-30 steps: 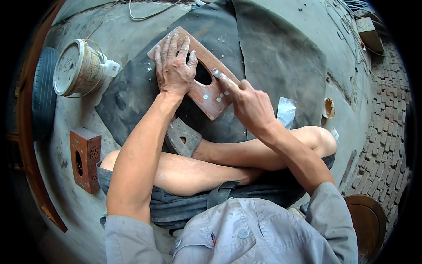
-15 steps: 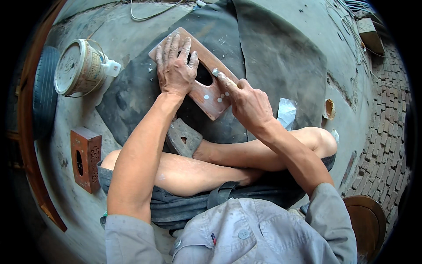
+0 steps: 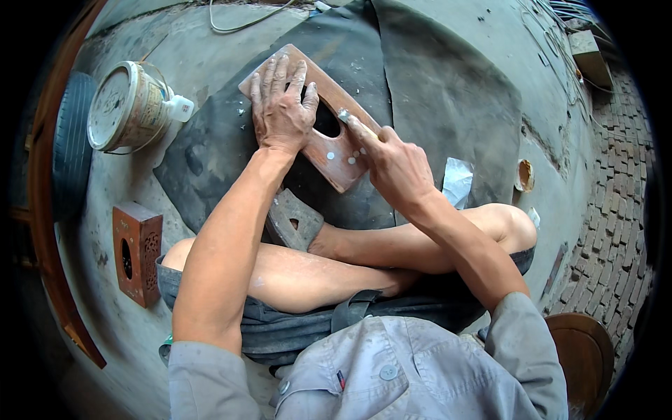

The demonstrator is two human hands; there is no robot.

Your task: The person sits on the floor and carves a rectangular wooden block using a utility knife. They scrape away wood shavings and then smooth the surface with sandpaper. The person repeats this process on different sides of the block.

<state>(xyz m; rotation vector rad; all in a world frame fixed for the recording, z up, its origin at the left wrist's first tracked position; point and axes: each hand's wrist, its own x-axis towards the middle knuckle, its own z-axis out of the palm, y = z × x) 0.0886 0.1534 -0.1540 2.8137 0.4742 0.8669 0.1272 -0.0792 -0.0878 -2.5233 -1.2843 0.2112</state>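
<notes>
A reddish-brown wooden panel (image 3: 343,159) with an oval opening lies aslant over the dark sheet in front of me, marked by several round white spots. My left hand (image 3: 283,115), whitened with dust, rests flat on its far left part with fingers spread and the thumb beside the opening. In my right hand (image 3: 399,164) is a small narrow-bladed tool (image 3: 343,115), most of its handle covered by the fingers. The index finger stretches along the tool, and its whitish tip touches the panel by the opening's right edge.
Dark sheeting (image 3: 448,91) covers the floor around the panel. At left are a lidded bucket (image 3: 112,108), a tyre (image 3: 70,147) and a carved wooden box (image 3: 136,252) with an oval hole. A grey block (image 3: 290,217) sits by my foot; crumpled paper (image 3: 457,180) lies right.
</notes>
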